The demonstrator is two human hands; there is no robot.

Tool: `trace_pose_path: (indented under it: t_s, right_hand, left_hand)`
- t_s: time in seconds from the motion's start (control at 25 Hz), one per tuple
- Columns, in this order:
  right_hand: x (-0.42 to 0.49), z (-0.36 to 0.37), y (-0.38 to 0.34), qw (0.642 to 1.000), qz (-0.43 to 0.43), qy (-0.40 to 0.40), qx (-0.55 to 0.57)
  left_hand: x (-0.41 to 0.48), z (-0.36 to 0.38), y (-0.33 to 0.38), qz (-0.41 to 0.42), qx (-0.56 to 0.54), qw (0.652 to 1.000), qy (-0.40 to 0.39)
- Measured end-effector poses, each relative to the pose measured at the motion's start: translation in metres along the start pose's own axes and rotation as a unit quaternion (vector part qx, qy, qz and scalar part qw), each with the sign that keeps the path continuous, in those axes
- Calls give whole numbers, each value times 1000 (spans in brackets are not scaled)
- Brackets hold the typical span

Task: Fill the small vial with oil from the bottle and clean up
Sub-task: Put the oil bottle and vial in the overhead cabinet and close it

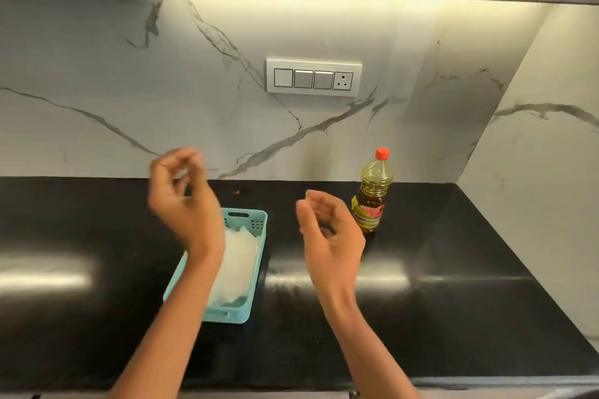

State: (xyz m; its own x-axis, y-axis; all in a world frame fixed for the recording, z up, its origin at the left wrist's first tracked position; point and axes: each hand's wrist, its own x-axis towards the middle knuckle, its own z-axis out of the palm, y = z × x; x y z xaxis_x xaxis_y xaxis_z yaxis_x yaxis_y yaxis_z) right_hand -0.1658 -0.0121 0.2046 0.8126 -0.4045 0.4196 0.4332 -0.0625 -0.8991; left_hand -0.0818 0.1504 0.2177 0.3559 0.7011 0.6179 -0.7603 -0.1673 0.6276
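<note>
Oil bottle [372,191] upright at back of black surface [453,301], red cap on, just right of right hand [327,230]. Likely light plastic, maybe slick w/ oil; best gripped round labelled waist. Left hand [181,191] raised, blurred, fingers curled; right seems pinching sth small, prob. vial, can't confirm.

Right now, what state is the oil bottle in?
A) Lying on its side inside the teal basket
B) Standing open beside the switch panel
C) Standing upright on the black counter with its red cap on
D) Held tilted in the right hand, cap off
C: the oil bottle stands upright on the black counter, its red cap in place, with the right hand in front of it and not gripping it.
</note>
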Motion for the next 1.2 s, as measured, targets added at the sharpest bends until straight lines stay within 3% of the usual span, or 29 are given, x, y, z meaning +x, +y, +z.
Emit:
trace_pose_path:
  t_s: [0.08, 0.16, 0.28, 0.44, 0.64, 0.92, 1.2]
  right_hand:
    - [17, -47, 60, 984, 128, 119, -44]
    - [41, -72, 102, 969, 170, 150, -96]
    - [87, -110, 157, 963, 161, 140, -164]
    - [151, -133, 209, 953, 162, 83, -242]
    - [198, -137, 249, 956, 174, -9, -234]
    - [211, -133, 264, 962, 163, -37, -217]
    - [189, -129, 249, 961, 133, -43, -238]
  left_hand:
    - [-69, 34, -19, -138, 131, 965, -183]
    - [-128, 64, -61, -227, 194, 918, -263]
    - [-154, 88, -115, -301, 249, 885, -254]
    - [-172, 99, -173, -325, 318, 832, -318]
    - [-166, 105, -230, -370, 351, 782, -359]
    - [-167, 103, -278, -364, 350, 762, -406]
    - [-169, 96, -260, -363, 331, 782, -383]
